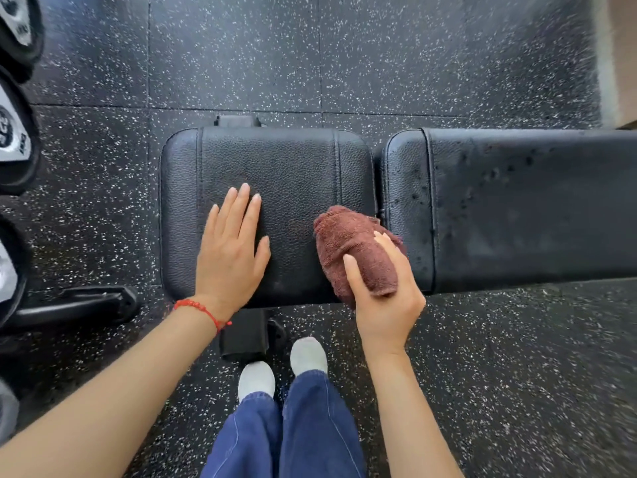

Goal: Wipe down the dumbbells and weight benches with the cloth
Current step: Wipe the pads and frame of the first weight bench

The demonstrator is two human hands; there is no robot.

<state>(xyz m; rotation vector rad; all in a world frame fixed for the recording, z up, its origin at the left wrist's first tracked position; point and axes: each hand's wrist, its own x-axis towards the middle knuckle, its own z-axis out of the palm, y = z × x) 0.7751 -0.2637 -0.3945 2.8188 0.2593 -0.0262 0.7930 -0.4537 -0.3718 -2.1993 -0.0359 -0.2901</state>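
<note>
A black padded weight bench lies across the view, its square seat pad (286,167) in the middle and its long back pad (534,208) to the right, speckled with droplets. My left hand (231,250) rests flat on the seat pad's near left part, fingers apart, with a red string bracelet on the wrist. My right hand (386,294) grips a bunched brown cloth (355,250) at the seat pad's near right corner, close to the gap between the pads. Black dumbbell ends (17,146) with white markings line the left edge.
The floor (379,56) is black rubber tile with white flecks. The bench's black frame foot (244,336) sits under the seat pad, just ahead of my grey shoes (306,353). Another black metal bar (79,305) lies low on the left by the dumbbells.
</note>
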